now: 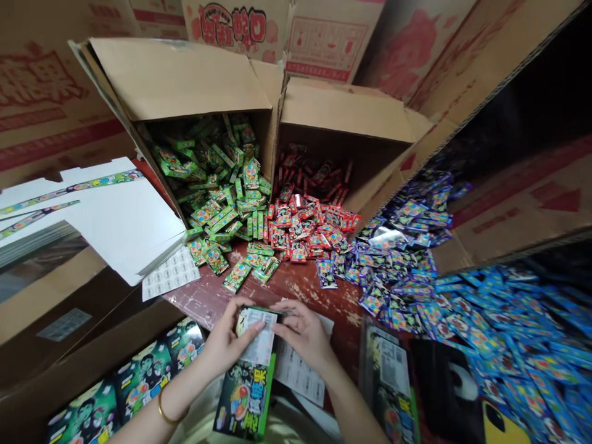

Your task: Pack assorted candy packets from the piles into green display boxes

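A black-and-green candy display box (245, 394) with coloured balls and a white printed label panel lies tilted in front of me. My left hand (229, 339) is wrapped round its upper left side, thumb across the label panel. The fingers of my right hand (303, 333) close on the upper right corner of that box, at its end edge. Under my right hand lies a sheet of round stickers (298, 373). Whatever is inside the box is hidden.
Tipped cartons spill green packets (222, 216), red packets (300, 228) and purple packets (393, 265); blue packets (509, 333) heap at right. Beside me lie another candy box (393, 394) and a black phone-like item (444, 394). White cardboard sheets (124, 216) and a carton of finished-looking boxes (143, 376) are left.
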`<move>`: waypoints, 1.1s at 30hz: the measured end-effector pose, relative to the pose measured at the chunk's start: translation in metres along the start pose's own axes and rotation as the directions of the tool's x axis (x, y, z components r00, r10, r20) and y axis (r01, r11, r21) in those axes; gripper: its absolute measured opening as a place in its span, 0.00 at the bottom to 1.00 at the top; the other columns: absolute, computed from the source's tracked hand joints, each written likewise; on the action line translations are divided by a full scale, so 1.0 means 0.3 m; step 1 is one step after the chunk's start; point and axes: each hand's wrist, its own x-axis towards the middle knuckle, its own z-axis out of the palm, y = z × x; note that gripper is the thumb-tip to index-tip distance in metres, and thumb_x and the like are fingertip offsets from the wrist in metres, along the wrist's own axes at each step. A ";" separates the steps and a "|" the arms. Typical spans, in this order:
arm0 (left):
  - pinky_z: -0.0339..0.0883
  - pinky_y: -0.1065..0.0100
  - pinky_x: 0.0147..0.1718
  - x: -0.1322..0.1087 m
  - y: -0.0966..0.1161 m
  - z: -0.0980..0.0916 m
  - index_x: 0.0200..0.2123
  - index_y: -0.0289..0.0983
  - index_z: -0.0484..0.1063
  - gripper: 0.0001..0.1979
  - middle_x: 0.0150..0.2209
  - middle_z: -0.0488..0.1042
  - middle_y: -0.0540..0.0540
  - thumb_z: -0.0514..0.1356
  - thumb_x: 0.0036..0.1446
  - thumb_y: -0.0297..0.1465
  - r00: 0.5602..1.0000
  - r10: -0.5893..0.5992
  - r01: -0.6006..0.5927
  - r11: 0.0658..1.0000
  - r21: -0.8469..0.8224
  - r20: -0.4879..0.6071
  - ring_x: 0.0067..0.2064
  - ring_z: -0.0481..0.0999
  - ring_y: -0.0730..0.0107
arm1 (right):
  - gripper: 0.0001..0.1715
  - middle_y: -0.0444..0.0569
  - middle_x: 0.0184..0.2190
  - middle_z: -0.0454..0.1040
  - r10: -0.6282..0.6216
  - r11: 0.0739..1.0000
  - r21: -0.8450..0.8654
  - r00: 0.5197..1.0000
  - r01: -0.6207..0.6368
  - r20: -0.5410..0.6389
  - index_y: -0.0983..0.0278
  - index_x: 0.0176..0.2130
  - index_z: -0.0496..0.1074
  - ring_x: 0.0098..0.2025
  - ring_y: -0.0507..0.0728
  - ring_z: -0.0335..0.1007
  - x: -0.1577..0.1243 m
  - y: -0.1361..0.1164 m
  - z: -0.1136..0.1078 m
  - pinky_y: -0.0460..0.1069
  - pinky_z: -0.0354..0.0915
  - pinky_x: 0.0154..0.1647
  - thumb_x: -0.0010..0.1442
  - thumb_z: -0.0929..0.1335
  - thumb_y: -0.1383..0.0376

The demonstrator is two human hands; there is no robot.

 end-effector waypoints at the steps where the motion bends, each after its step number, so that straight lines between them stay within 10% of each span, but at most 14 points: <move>1: 0.69 0.65 0.44 -0.006 0.000 0.006 0.54 0.44 0.55 0.25 0.45 0.72 0.46 0.62 0.56 0.36 0.999 0.010 -0.011 0.999 -0.044 -0.031 0.46 0.74 0.64 | 0.23 0.47 0.37 0.77 -0.030 0.999 0.032 0.999 0.032 -0.045 0.60 0.42 0.70 0.34 0.54 0.76 -0.007 0.006 0.014 0.48 0.71 0.37 0.46 0.76 0.63; 11: 0.68 0.62 0.50 -0.061 0.001 0.044 0.58 0.45 0.54 0.30 0.48 0.71 0.45 0.62 0.55 0.39 0.976 0.016 -0.037 0.995 -0.094 -0.219 0.51 0.73 0.61 | 0.11 0.51 0.34 0.78 -0.195 0.979 -0.107 0.956 0.175 -0.220 0.63 0.35 0.75 0.37 0.58 0.75 -0.032 0.037 0.133 0.50 0.71 0.40 0.54 0.71 0.59; 17: 0.70 0.64 0.45 -0.081 -0.042 0.012 0.52 0.42 0.60 0.26 0.48 0.71 0.43 0.64 0.53 0.41 0.921 -0.050 0.005 0.993 -0.116 -0.386 0.48 0.74 0.61 | 0.18 0.52 0.37 0.80 -0.011 0.989 0.139 0.963 0.050 -0.270 0.62 0.39 0.76 0.39 0.61 0.76 0.039 0.106 0.213 0.55 0.72 0.42 0.51 0.73 0.55; 25: 0.66 0.61 0.48 -0.033 -0.094 -0.050 0.39 0.39 0.68 0.12 0.40 0.71 0.45 0.63 0.54 0.38 0.942 0.106 -0.095 0.994 0.051 -0.319 0.46 0.72 0.61 | 0.14 0.50 0.35 0.77 -0.222 0.972 0.000 0.920 0.235 -0.323 0.62 0.43 0.73 0.39 0.57 0.73 0.060 0.170 0.255 0.52 0.68 0.44 0.56 0.70 0.61; 29: 0.67 0.64 0.44 -0.023 -0.065 -0.041 0.42 0.41 0.68 0.14 0.37 0.72 0.47 0.65 0.53 0.35 0.937 0.134 -0.146 0.989 -0.015 -0.322 0.41 0.73 0.65 | 0.08 0.48 0.28 0.75 -0.269 0.963 -0.082 0.925 0.256 -0.269 0.62 0.27 0.74 0.33 0.56 0.72 0.061 0.159 0.222 0.50 0.68 0.38 0.53 0.73 0.61; 33: 0.67 0.66 0.39 -0.020 -0.036 -0.066 0.33 0.38 0.75 0.09 0.34 0.73 0.46 0.63 0.54 0.38 0.983 0.090 -0.077 0.994 0.080 -0.163 0.39 0.73 0.64 | 0.09 0.49 0.29 0.78 -0.170 0.985 -0.017 0.974 0.169 -0.148 0.63 0.26 0.76 0.34 0.57 0.74 0.065 0.141 0.179 0.51 0.69 0.37 0.50 0.75 0.60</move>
